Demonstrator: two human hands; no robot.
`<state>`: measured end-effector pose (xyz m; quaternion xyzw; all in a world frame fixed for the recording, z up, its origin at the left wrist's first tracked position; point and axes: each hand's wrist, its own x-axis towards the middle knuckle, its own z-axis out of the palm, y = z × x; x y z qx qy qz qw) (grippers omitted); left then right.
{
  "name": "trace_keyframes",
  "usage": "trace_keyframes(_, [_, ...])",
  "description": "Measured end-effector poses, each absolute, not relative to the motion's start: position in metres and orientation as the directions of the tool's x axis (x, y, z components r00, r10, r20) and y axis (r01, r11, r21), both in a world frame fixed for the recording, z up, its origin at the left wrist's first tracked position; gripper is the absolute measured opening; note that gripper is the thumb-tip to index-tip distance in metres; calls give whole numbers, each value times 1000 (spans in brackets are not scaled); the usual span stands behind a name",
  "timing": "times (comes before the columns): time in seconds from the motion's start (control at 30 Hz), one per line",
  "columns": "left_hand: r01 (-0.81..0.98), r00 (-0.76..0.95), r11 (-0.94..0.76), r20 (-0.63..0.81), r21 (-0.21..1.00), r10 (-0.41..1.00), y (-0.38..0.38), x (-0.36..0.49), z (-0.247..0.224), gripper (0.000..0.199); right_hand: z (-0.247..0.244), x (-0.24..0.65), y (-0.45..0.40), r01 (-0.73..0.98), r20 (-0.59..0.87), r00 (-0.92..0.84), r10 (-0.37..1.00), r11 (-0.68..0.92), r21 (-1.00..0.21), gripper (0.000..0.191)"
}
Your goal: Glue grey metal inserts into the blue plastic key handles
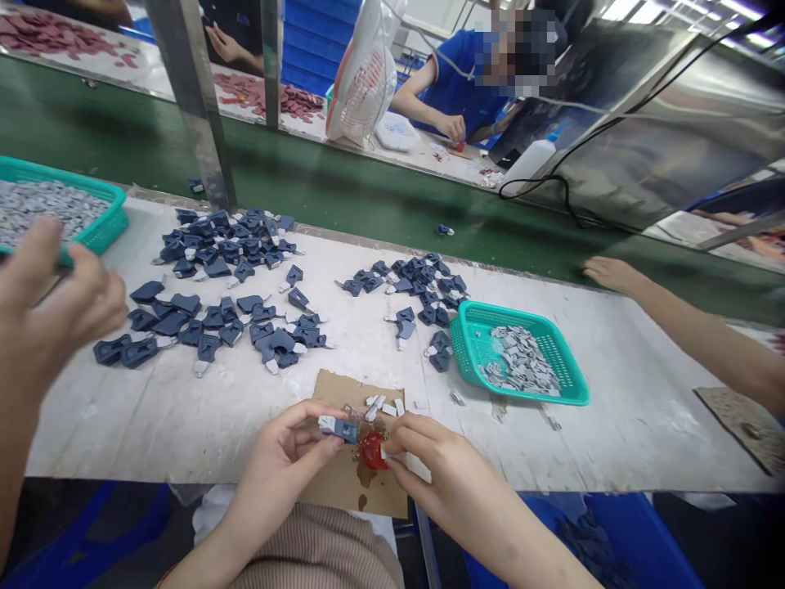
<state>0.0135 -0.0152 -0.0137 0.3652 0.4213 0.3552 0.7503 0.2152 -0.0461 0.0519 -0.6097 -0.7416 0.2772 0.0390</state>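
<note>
Low in the middle of the head view, my left hand pinches a dark blue plastic part with a light grey piece at its end. My right hand is closed on a small light grey piece, its fingertips at the edge of a small red cap. The cap sits on a brown cardboard sheet stained with wet spots. Just behind the cap, several loose grey pieces lie on the cardboard. My right fingers partly hide the piece they hold.
Dark blue parts lie in a left pile and a right pile. A green basket holds grey pieces; another basket stands left. A co-worker's hand reaches in at left, another's arm at right. A green belt runs behind.
</note>
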Motion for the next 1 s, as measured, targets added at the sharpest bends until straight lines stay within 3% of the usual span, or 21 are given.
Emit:
trace_keyframes(0.2, [-263,425,502,-368,824,827,-15,24,-10,15,71,229,-42,742,-214,-194,957,0,-671,11])
trace_keyframes(0.37, [-319,419,493,-347,809,839,-16,37,-3,15,91,227,-35,667,-149,-160,976,-4,-745,8])
trace_keyframes(0.77, [-358,421,481,-321,801,848,-17,46,5,16,90,217,-28,663,-105,-247,963,89,-744,13])
trace_keyframes(1.0, [-349,411,479,-328,805,851,-18,47,2,15,89,213,-26,664,-140,-241,960,58,-746,13])
